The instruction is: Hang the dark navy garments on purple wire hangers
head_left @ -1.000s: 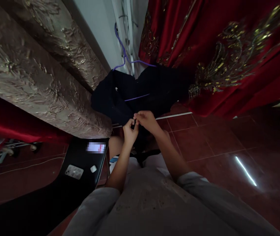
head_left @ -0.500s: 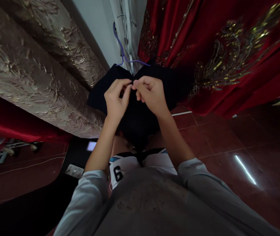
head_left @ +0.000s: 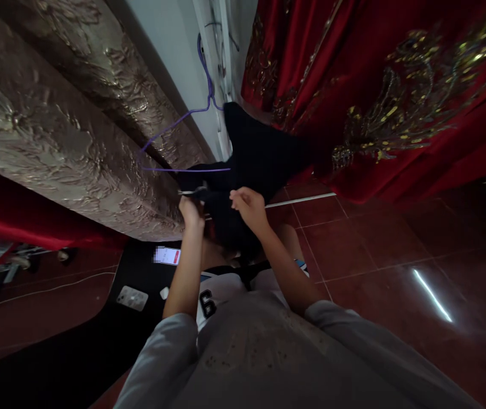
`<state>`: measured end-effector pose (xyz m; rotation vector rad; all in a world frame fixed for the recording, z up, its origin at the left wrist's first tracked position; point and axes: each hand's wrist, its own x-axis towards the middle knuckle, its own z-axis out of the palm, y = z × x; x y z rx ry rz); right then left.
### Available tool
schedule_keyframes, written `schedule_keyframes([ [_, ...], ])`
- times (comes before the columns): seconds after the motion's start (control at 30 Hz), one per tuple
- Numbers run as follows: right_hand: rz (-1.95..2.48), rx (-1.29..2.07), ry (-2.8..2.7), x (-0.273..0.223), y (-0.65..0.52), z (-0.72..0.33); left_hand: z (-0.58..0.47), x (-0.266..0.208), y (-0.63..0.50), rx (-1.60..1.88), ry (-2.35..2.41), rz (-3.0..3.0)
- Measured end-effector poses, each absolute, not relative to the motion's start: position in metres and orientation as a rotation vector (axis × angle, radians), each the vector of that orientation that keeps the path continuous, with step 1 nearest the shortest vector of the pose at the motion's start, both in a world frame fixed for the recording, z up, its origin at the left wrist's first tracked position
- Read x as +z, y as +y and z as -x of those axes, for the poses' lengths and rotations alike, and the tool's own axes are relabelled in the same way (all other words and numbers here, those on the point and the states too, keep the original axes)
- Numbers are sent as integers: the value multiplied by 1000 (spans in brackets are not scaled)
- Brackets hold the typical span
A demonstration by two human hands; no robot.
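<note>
Dark garment (head_left: 264, 150), just in front of you: your left hand (head_left: 191, 212) closes on its left side, while your right hand (head_left: 249, 210) sits at its front, fingers curled, too dim to tell whether they grip. Half a second ago both shoulders covered the purple hanger (head_left: 211, 94); now the left one is off, so only the right stays hung before the white rack (head_left: 227, 71).

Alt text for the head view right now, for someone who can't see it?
A bare left hand and bare right hand are at a dark navy cloth garment hanging half off a thin purple hanger; grips unclear. At left, a textured beige-gold curtain; at right, red fabric with gold sequins; lower left, a lit phone on a black surface.
</note>
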<state>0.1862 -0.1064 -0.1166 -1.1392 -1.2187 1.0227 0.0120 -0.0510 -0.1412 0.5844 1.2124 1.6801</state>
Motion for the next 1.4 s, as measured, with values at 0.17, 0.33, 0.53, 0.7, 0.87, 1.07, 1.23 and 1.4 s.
schedule_keyframes([
  [0.17,1150,863,-1390,-144,-112,-198,-61,-121,-90,1536,1101,-1289],
  [0.33,1001,1083,-1591,-117,-105,-193,-54,-93,-90,1409,1026,-1934],
  [0.53,978,732,-1654,-73,-39,-205,0,-133,-96,446,959,-2023],
  [0.7,1162,714,-1605,-86,0,-230,58,-143,-94,71,1203,-2153],
  [0.87,1160,590,-1507,-80,-32,-278,100,-95,-70,406,1549,-2369],
  [1.07,1242,431,-1486,-57,-50,-289,91,-26,-64,722,1722,-2458],
  [1.23,1279,395,-1496,-59,-50,-288,98,-31,-60,100,1530,-2169],
  [1.4,1305,397,-1485,-62,-50,-287,107,-20,-48,373,1557,-2215],
])
